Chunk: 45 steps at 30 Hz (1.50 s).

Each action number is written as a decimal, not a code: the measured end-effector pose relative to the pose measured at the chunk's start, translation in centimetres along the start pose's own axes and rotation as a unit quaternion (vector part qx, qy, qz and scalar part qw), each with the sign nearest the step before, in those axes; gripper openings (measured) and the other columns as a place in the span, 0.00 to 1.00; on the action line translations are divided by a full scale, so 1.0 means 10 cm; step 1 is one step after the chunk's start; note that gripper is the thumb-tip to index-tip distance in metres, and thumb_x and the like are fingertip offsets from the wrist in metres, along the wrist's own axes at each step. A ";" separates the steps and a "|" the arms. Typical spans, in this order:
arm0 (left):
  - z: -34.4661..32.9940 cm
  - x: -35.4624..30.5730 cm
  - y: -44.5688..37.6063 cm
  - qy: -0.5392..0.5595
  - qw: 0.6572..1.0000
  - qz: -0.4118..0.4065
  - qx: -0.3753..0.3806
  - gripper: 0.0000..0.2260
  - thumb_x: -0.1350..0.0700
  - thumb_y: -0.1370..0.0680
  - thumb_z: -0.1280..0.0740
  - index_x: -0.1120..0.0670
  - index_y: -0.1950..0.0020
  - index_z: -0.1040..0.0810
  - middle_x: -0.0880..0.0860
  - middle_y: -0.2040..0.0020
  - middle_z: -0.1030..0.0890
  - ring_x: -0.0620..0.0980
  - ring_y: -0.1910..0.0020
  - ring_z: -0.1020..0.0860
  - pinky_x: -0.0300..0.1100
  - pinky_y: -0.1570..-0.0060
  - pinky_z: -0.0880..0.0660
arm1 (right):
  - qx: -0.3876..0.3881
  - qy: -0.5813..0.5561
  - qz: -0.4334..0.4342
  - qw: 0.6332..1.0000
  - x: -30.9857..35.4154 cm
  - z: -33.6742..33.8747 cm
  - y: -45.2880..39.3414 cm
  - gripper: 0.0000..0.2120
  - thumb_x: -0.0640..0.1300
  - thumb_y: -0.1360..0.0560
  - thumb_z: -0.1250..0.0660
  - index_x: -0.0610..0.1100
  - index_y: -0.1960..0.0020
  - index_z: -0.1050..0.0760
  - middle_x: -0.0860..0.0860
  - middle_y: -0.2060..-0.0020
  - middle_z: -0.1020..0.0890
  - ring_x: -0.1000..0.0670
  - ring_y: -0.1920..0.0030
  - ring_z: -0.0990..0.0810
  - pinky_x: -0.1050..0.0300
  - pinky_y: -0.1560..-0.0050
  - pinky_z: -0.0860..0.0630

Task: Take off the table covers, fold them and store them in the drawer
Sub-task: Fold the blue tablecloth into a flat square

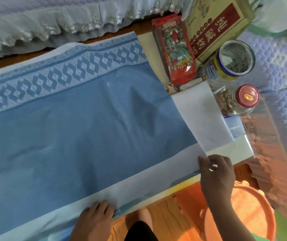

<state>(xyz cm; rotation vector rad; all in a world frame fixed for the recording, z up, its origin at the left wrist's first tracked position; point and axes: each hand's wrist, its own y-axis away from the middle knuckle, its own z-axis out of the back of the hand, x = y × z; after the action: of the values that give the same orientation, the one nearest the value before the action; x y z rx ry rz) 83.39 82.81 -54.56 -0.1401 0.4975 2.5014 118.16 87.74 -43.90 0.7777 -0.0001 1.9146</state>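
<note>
Blue table cover [80,136], one in view, lies flat on the table [229,150], long axis left to right, patterned border on the far side. We press our left hand [95,218] flat on its near white hem; our right hand [216,173] pinches the right-hand corner, folded back white side up. Orange stool [240,214] sits nearest right. Farther right on the table: two jars [233,61], one red packet [175,53], one box [217,26], crowding the cover's end.
</note>
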 end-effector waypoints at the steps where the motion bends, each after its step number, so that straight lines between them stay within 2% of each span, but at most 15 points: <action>1: 0.06 -0.01 0.02 0.017 1.000 0.017 0.011 0.06 0.54 0.30 0.40 0.51 0.61 0.24 0.54 0.67 0.25 0.57 0.71 0.23 0.47 0.78 0.29 | -0.009 -0.012 0.016 1.000 0.05 0.00 0.08 0.04 0.45 0.20 0.33 0.45 0.52 0.25 0.52 0.51 0.25 0.52 0.54 0.25 0.55 0.56 0.25; 6: 0.05 0.08 -0.02 0.080 0.978 0.130 0.145 0.13 0.47 0.36 0.41 0.50 0.55 0.32 0.55 0.65 0.22 0.57 0.74 0.22 0.42 0.83 0.31 | 0.072 -0.121 0.032 0.990 0.35 -0.07 0.45 0.02 0.49 0.20 0.34 0.53 0.48 0.25 0.60 0.51 0.23 0.61 0.51 0.25 0.60 0.52 0.24; 9: 0.02 0.20 -0.13 0.035 0.970 0.101 0.218 0.14 0.48 0.38 0.28 0.49 0.57 0.25 0.50 0.64 0.20 0.52 0.71 0.20 0.42 0.80 0.28 | 0.135 -0.087 0.092 0.983 0.23 0.03 0.36 0.13 0.56 0.25 0.31 0.54 0.44 0.28 0.63 0.49 0.23 0.63 0.50 0.23 0.68 0.54 0.24; 13: 0.12 0.20 -0.20 0.025 0.966 0.074 0.245 0.17 0.48 0.44 0.21 0.46 0.61 0.23 0.45 0.64 0.22 0.48 0.68 0.19 0.42 0.77 0.26 | 0.296 -0.181 -0.011 0.938 -0.17 0.40 -0.07 0.31 0.69 0.35 0.27 0.54 0.38 0.24 0.54 0.48 0.16 0.50 0.45 0.16 0.53 0.52 0.17; 16: 0.14 0.15 -0.17 0.046 0.963 0.061 0.257 0.13 0.47 0.40 0.26 0.43 0.59 0.25 0.42 0.62 0.24 0.47 0.64 0.19 0.41 0.75 0.27 | 0.341 -0.229 -0.115 0.904 -0.39 0.42 -0.32 0.34 0.75 0.41 0.27 0.55 0.44 0.18 0.54 0.43 0.18 0.50 0.38 0.23 0.47 0.35 0.28; 18: 0.03 0.16 -0.13 0.053 0.967 0.054 0.244 0.18 0.47 0.45 0.23 0.43 0.61 0.27 0.42 0.64 0.25 0.46 0.68 0.21 0.39 0.78 0.33 | 0.399 -0.186 -0.150 0.885 -0.48 0.31 -0.35 0.40 0.78 0.45 0.27 0.55 0.42 0.20 0.55 0.38 0.22 0.52 0.37 0.26 0.45 0.30 0.32; 20: 0.06 0.13 -0.14 0.051 0.969 0.059 0.236 0.16 0.46 0.42 0.25 0.43 0.59 0.26 0.43 0.61 0.24 0.46 0.65 0.20 0.40 0.76 0.32 | 0.448 -0.198 -0.171 0.855 -0.61 0.21 -0.32 0.44 0.76 0.44 0.26 0.53 0.35 0.23 0.52 0.34 0.25 0.47 0.33 0.26 0.40 0.30 0.29; 24: 0.21 0.07 -0.15 0.083 0.971 0.067 0.213 0.08 0.47 0.23 0.36 0.44 0.44 0.26 0.42 0.45 0.25 0.47 0.45 0.22 0.42 0.55 0.28 | 0.457 -0.314 -0.136 0.821 -0.81 0.20 -0.29 0.34 0.63 0.33 0.23 0.54 0.30 0.25 0.48 0.34 0.23 0.42 0.33 0.23 0.37 0.32 0.27; 28: 0.28 0.21 -0.04 0.122 0.972 0.055 0.193 0.06 0.45 0.30 0.36 0.42 0.56 0.31 0.41 0.59 0.26 0.45 0.64 0.22 0.37 0.71 0.35 | 0.449 -0.230 -0.010 0.863 -0.77 0.19 -0.38 0.18 0.57 0.30 0.23 0.51 0.44 0.15 0.50 0.42 0.20 0.40 0.37 0.23 0.42 0.38 0.21; 31: 0.36 0.33 0.02 0.113 0.977 0.042 0.176 0.14 0.47 0.31 0.29 0.41 0.56 0.35 0.41 0.59 0.27 0.46 0.67 0.23 0.37 0.72 0.38 | 0.422 -0.168 0.061 0.889 -0.74 0.37 -0.59 0.10 0.46 0.28 0.27 0.51 0.48 0.13 0.58 0.36 0.24 0.47 0.33 0.26 0.46 0.37 0.21; 33: 0.42 0.32 0.02 0.100 0.981 0.019 0.166 0.19 0.50 0.35 0.24 0.43 0.56 0.34 0.43 0.59 0.27 0.46 0.68 0.24 0.36 0.72 0.39 | 0.448 -0.152 0.057 0.879 -0.80 0.57 -0.70 0.12 0.50 0.28 0.25 0.50 0.45 0.14 0.62 0.30 0.30 0.51 0.29 0.31 0.46 0.33 0.25; 36: 0.46 0.21 0.02 0.089 0.979 -0.006 0.182 0.22 0.48 0.38 0.20 0.45 0.55 0.32 0.45 0.56 0.29 0.47 0.63 0.24 0.37 0.71 0.33 | 0.493 -0.160 0.010 0.855 -0.96 0.72 -0.69 0.29 0.65 0.34 0.24 0.48 0.40 0.16 0.57 0.29 0.28 0.50 0.29 0.29 0.43 0.31 0.27; 39: 0.23 0.20 0.12 0.033 0.975 0.001 0.221 0.36 0.39 0.44 0.19 0.45 0.40 0.25 0.52 0.41 0.25 0.55 0.50 0.19 0.44 0.67 0.21 | 0.450 -0.100 -0.070 0.885 -1.11 0.55 -0.59 0.44 0.74 0.46 0.23 0.48 0.38 0.20 0.51 0.38 0.19 0.48 0.36 0.21 0.44 0.34 0.23; 41: 0.04 0.21 0.16 -0.001 0.966 0.010 0.260 0.48 0.44 0.49 0.18 0.46 0.29 0.27 0.59 0.32 0.26 0.62 0.39 0.23 0.53 0.63 0.18 | 0.390 -0.140 -0.138 0.900 -1.16 0.37 -0.54 0.50 0.72 0.50 0.21 0.46 0.36 0.26 0.47 0.39 0.20 0.46 0.40 0.19 0.45 0.39 0.21; 45: -0.03 0.11 0.10 -0.006 0.965 0.009 0.261 0.47 0.48 0.44 0.18 0.49 0.25 0.27 0.62 0.27 0.29 0.65 0.33 0.27 0.58 0.54 0.18 | 0.309 -0.294 -0.232 0.874 -1.16 0.08 -0.54 0.58 0.64 0.51 0.15 0.51 0.27 0.36 0.44 0.39 0.20 0.42 0.41 0.18 0.45 0.42 0.21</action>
<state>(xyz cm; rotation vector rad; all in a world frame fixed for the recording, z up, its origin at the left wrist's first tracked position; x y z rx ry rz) 81.91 82.46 -54.76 0.0861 1.1314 2.2961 126.11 80.61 -51.02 1.6093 0.4049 1.1496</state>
